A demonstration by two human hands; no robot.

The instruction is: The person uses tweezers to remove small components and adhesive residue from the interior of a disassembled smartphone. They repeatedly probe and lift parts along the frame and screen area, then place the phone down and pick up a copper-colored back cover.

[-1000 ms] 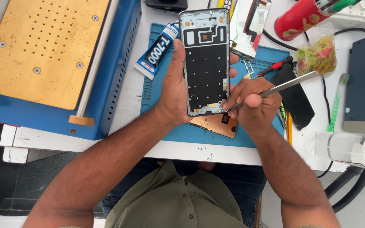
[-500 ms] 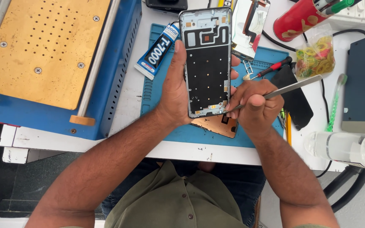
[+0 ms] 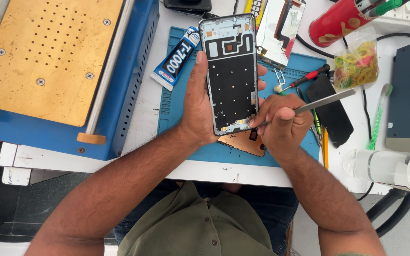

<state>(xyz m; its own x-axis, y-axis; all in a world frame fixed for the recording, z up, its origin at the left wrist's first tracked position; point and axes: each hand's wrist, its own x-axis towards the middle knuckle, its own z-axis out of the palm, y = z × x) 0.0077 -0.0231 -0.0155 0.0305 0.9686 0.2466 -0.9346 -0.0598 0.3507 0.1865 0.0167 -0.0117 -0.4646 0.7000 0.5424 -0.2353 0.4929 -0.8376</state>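
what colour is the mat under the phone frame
Blue; the work mat under the phone frame shows best in the head view.

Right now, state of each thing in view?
Phone frame: opened, back side bare, held upright off the mat.
Left hand: grip closed round the frame's left edge.
Right hand: grip closed on metal tweezers, tip at the frame's lower right corner.
Glue tube: lying flat, capped.
Red screwdriver: lying on blue mat.
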